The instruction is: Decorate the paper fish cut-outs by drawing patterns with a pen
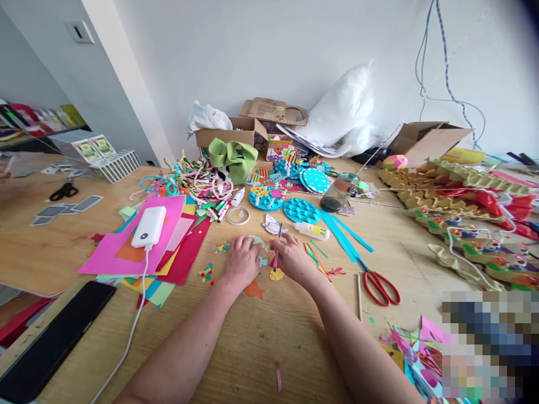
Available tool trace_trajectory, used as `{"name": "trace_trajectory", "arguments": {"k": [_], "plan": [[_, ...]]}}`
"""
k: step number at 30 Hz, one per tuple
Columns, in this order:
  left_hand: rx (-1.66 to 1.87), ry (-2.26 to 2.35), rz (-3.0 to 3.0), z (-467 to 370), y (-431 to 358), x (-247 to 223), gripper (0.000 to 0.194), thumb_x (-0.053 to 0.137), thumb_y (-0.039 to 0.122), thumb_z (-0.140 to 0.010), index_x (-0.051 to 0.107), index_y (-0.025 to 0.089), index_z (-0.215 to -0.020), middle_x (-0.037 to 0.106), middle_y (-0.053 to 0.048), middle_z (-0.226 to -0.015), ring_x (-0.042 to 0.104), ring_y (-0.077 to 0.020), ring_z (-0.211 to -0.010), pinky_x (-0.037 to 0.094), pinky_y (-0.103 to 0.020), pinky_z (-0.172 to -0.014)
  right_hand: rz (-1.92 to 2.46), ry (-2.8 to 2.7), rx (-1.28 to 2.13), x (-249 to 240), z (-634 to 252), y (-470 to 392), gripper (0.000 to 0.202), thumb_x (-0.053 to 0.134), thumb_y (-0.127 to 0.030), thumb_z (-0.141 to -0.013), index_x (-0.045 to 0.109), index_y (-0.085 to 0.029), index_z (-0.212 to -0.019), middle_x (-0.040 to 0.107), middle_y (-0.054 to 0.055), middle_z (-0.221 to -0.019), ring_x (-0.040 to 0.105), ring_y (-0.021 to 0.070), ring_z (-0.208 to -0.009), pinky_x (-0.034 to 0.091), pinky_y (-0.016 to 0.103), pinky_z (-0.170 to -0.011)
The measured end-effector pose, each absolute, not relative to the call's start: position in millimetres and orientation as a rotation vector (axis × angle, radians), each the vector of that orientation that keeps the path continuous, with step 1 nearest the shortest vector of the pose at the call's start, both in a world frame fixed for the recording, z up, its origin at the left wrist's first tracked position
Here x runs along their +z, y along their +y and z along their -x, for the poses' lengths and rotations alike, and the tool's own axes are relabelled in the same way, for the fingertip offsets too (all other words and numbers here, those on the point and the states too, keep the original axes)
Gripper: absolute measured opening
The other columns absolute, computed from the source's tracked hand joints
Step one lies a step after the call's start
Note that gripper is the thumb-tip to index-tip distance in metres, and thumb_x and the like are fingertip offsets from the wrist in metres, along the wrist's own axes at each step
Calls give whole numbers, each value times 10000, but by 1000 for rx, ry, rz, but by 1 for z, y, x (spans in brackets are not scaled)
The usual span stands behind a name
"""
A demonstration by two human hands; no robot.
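My left hand (243,262) rests on the table with bent fingers, its fingertips on a green patterned paper cut-out (257,241), partly hidden by the fingers. My right hand (291,257) grips a slim grey pen (277,255), which stands steeply above the paper pieces. Below the hands lie a yellow paper fish (277,275) and an orange paper fish (254,289). A small blue paper piece (263,262) shows between the hands. Just beyond them are a black-and-white fish drawing (273,224) and a glue bottle (313,230).
Red-handled scissors (381,287) and blue strips (343,235) lie to the right. On the left, a white power bank (149,226) sits on coloured paper (99,255), near a black phone (56,339). A glass jar (340,192) and egg cartons (463,210) stand farther back.
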State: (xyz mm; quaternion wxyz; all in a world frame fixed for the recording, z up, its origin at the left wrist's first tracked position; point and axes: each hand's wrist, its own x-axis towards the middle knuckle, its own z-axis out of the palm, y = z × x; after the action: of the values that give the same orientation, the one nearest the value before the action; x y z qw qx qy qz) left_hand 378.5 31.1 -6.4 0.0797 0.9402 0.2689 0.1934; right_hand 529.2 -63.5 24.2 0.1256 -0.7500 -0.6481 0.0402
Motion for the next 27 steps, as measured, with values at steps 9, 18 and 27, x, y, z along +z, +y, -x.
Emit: {"name": "trace_trajectory", "arguments": {"k": [9,18,27], "plan": [[600,957,-2805,-377,30,-6,325,528,241,-899,621,203,-1209,593,-131,-1182,459,-313,-1125,360,-515,-1019,2151,-1886,167,21,-528,-63,278,494,-61,-825,651,-180,-1020,673,112,-1016,507,242,-1157,394,355,-936],[668,920,-2746,-380,32,-4,196,511,199,-910,681,175,-1003,634,-112,-1177,447,-301,-1186,327,-500,-1066,2273,-1739,158,19,-537,-64,282,461,-91,-866,644,-178,-1063,699,117,-1038,508,281,-1183,398,373,-922],[829,910,-2553,-379,42,-7,361,487,108,-872,598,179,-1208,618,-103,-1218,502,-271,-1166,375,-459,-1050,2211,-1655,172,23,-540,-63,308,445,-67,-861,635,-174,-1079,670,131,-1080,524,273,-1159,423,375,-915]]}}
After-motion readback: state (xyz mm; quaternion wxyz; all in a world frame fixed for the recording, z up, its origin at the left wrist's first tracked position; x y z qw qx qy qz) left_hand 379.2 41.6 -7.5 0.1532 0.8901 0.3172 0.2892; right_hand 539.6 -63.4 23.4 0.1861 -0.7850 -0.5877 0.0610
